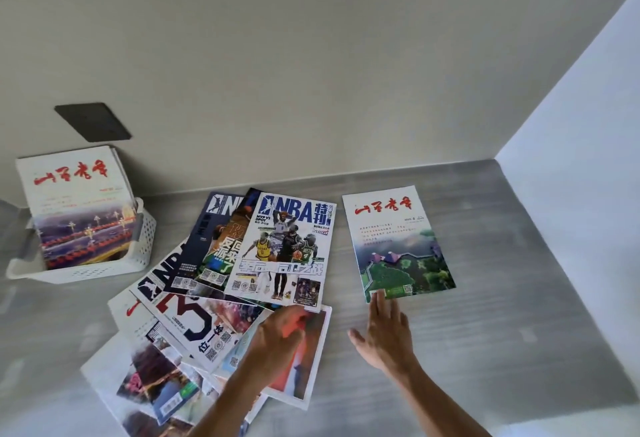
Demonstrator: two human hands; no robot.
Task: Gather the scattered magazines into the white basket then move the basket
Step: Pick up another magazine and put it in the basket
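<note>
A fan of scattered magazines point(221, 298) lies overlapped on the grey counter point(485, 332), the NBA playoffs issue point(280, 249) uppermost, directly beyond the left hand point(280, 336). That hand rests on the near edge of the pile, its fingers curled down at the lower edge of the NBA cover; motion blur hides whether they grip a page or only press on it. Just to its right, the right hand point(384, 332) is spread flat with straight fingers, holding nothing, its fingertips point(381, 298) reaching the near edge of a single landscape-cover magazine point(398, 246) (white top, red brush title, green hills below) that lies apart from the pile, beyond the right hand. Far off to the left of both hands, near the wall, stands the white basket point(104, 270), perforated along its sides, with a stack of magazines point(76, 208) leaning upright inside it, the front one showing the same red title over a night street scene. Above the basket a dark wall plate point(93, 121) sits on the pale wall point(311, 55). A bright white side panel point(581, 159) closes the counter beyond the right hand.
</note>
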